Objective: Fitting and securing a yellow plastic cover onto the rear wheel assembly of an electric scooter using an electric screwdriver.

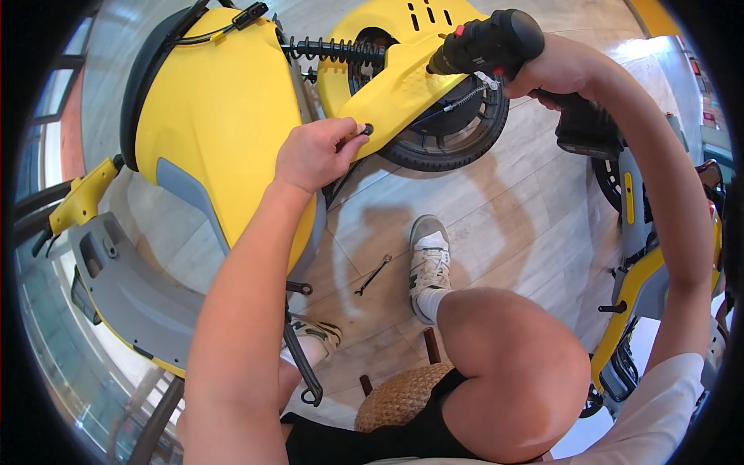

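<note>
My right hand (550, 68) is wrapped round the grip of a black cordless drill (500, 39). The drill's nose points left and down onto the yellow swingarm cover (415, 77) beside the rear wheel (457, 143) of a yellow electric scooter (221, 108). Lower on the same cover, my left hand (314, 151) is closed, thumb and forefinger pinched at a small black round plug (367, 129). Whether the plug is fully seated cannot be made out. A black coil spring (337, 51) runs above the cover.
An open-ended wrench (373, 275) lies on the wood-look floor near my shoe (430, 260). A black stand leg (304, 360) juts toward me from the scooter. Beneath me is a woven stool (399, 397). Another yellow-and-grey scooter (639, 291) stands at the right.
</note>
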A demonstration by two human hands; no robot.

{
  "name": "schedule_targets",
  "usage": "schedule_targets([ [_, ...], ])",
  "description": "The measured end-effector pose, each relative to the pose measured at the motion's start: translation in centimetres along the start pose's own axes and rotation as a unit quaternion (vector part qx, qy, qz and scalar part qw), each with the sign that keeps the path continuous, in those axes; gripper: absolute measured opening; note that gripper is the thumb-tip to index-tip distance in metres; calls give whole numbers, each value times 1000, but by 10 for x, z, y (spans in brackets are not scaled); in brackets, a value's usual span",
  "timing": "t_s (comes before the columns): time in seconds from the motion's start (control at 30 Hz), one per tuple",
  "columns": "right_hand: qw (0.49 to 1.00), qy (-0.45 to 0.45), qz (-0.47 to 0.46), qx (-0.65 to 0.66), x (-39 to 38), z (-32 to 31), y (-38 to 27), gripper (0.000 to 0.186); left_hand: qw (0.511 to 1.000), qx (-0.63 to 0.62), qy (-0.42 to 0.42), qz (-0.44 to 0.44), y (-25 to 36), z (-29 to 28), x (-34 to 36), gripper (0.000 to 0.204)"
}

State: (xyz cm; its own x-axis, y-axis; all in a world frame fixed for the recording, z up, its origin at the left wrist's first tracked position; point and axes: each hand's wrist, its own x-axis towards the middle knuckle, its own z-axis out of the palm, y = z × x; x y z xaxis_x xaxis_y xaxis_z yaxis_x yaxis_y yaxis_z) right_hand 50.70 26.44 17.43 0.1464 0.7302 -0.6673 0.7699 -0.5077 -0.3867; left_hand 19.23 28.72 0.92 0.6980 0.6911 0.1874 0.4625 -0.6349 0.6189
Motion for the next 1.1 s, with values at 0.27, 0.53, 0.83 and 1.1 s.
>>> schedule_targets([
  [0.27,999,-8,6,31,2,-2,1,24,1000,3,-4,11,-1,-1,1,18],
  [0.53,999,11,-42,-24,0,4,7,30,1000,4,-8,1,-2,0,0,18],
  [0.83,993,1,-51,-106,1,-1,7,34,1000,5,-9,-1,2,2,1,18],
  [1.1,873,86,-247,-413,1,-8,4,35,1000,6,-10,2,0,-1,1,19],
])
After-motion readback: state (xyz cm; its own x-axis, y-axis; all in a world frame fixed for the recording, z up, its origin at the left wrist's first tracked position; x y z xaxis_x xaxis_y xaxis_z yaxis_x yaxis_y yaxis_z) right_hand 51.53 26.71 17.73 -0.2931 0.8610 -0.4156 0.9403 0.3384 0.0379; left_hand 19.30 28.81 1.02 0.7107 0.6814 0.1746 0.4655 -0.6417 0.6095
